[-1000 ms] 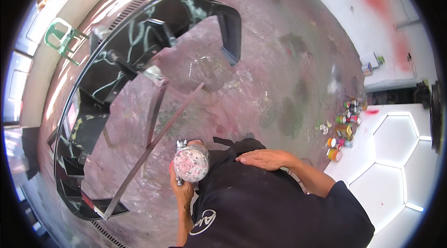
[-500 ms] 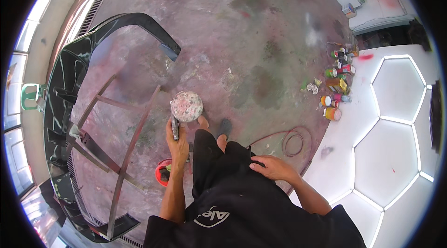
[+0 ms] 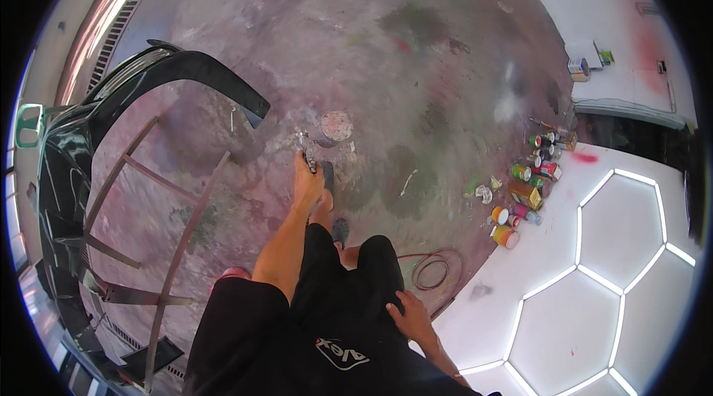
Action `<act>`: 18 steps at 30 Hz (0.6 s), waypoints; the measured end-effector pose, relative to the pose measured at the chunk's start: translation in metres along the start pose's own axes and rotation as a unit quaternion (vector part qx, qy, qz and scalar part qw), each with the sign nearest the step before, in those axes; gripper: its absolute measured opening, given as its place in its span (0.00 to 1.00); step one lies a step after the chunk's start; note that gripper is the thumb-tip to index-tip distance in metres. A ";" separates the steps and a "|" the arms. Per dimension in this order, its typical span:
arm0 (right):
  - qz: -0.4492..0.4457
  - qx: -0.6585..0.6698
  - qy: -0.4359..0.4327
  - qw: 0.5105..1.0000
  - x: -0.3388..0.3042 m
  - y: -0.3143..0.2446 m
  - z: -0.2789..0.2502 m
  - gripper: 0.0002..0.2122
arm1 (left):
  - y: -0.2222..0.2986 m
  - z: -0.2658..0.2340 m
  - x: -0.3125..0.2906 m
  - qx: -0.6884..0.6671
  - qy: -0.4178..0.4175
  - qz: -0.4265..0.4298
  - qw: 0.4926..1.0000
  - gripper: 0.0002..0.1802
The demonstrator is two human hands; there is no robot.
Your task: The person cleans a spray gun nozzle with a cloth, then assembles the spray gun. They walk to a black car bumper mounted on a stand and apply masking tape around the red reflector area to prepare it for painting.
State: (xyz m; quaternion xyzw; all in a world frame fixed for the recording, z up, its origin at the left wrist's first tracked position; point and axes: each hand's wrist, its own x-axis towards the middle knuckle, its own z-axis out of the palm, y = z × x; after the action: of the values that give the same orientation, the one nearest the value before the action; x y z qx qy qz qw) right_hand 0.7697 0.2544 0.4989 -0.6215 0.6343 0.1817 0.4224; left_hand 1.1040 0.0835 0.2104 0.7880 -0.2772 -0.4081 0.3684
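Note:
My left hand (image 3: 308, 179) is stretched out ahead, fingers wrapped round the handle of a spray gun (image 3: 301, 140). The gun's round cup, spattered with pink and white paint, sits to the right of the nozzle, over the stained floor. My right hand (image 3: 413, 316) lies against my black shorts at the right thigh, fingers apart and holding nothing. To the left is a glossy black car bumper (image 3: 212, 76), curving round a metal frame stand (image 3: 189, 231). The gun is apart from the bumper.
Several paint cans (image 3: 526, 171) stand at the right beside a white surface with glowing hexagon lines. A coiled red hose (image 3: 432, 271) lies on the floor. A red bucket (image 3: 233, 274) shows partly behind my left sleeve. At far left is a green stool (image 3: 30, 127).
My left arm has reached farther forward with the spray gun, and the cup has swung to the gun's right. My right hand has slid lower in the picture. The whole view has shifted.

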 end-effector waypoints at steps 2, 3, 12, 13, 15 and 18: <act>0.068 0.002 -0.028 0.997 0.013 -0.007 -0.002 0.31 | 0.000 0.018 0.029 0.042 -0.026 -0.028 0.998 0.35; 0.089 -0.004 -0.029 0.996 0.018 -0.009 0.000 0.32 | -0.004 0.027 0.043 0.066 -0.044 -0.043 0.996 0.36; 0.154 -0.071 -0.117 0.979 0.075 0.006 0.038 0.46 | -0.135 0.113 0.171 0.136 -0.034 -0.080 0.987 0.39; 0.151 -0.078 -0.106 0.980 0.084 0.010 0.039 0.48 | -0.149 0.122 0.184 0.136 -0.029 -0.085 0.987 0.39; 0.155 -0.024 -0.073 0.985 0.101 0.007 0.033 0.49 | -0.175 0.139 0.211 0.137 -0.021 -0.091 0.986 0.40; 0.132 -0.007 -0.002 0.991 0.121 0.019 0.033 0.47 | -0.222 0.156 0.247 0.136 0.002 -0.086 0.987 0.40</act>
State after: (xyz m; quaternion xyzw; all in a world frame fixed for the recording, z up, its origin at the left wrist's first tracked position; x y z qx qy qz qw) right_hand 0.7776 0.2059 0.3822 -0.5350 0.7086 0.2413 0.3916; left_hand 1.1289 -0.0262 -0.1393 0.8525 -0.2610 -0.3948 0.2220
